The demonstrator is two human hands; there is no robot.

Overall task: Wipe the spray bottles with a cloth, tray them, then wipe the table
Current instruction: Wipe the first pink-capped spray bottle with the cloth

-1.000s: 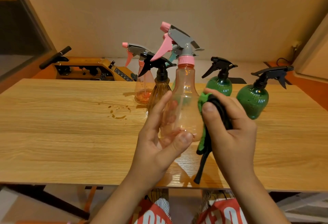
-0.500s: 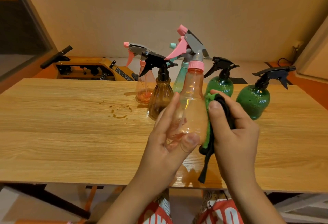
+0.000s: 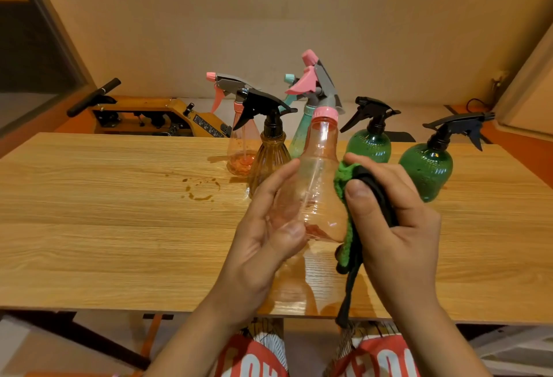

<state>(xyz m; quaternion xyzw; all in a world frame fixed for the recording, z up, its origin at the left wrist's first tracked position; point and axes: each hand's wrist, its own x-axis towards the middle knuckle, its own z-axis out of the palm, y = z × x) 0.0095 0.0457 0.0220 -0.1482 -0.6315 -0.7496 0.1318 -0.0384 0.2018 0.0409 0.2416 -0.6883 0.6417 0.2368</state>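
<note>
We held the pink bottle [image 3: 318, 179] in our left hand [image 3: 263, 236] over the table [image 3: 119, 227], its top tipped a little right. Our right hand [image 3: 398, 221] gripped the cloth [image 3: 341, 176], touching the bottle's right side.

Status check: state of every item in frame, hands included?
table: brown ring stain.
clear pink bottle: held off the table, tilted.
left hand: holds that bottle's lower body.
cloth: bunched, tail hanging.
right hand: presses cloth to bottle's side.
amber bottle: upright on table.
rear pink bottle: upright, orange residue inside.
teal bottle: upright, mostly hidden.
middle green bottle: upright.
right green bottle: upright.
</note>
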